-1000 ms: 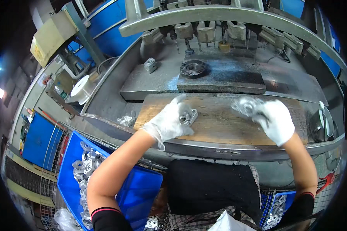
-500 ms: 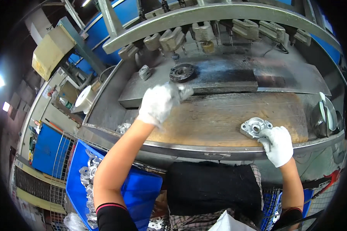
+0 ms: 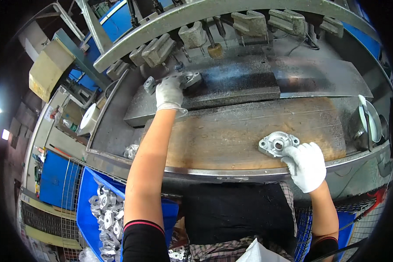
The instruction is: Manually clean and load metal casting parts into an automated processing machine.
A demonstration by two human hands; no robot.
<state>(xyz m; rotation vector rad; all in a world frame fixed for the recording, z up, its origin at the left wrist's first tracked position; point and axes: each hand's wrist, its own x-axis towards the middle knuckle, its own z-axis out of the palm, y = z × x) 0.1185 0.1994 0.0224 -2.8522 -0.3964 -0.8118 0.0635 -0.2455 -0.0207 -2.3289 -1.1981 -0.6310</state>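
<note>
My left hand (image 3: 169, 92), in a white glove, reaches over the dark steel block (image 3: 231, 83) at the back left. Its fingers are closed on a grey metal flange casting (image 3: 191, 79), partly covered by the hand. The dark round fixture on that block is mostly hidden beneath hand and casting. Just left of the hand, a small metal piece (image 3: 149, 85) stands on the block. At the right, my gloved right hand (image 3: 308, 167) pinches the edge of another silver flange casting (image 3: 278, 144), which has a central bore and two ears, over the wooden board (image 3: 218, 135).
Overhead hangs a row of metal blocks and drill spindles (image 3: 216, 50). A metal container (image 3: 367, 126) stands at the tray's right end. Several castings fill a blue bin (image 3: 85, 205) at lower left. The tray's metal rim (image 3: 231, 173) runs before me.
My left hand has moved away from me and slightly left with its casting, onto the block's fixture. My right hand still holds its casting; the whole view has shifted a little.
</note>
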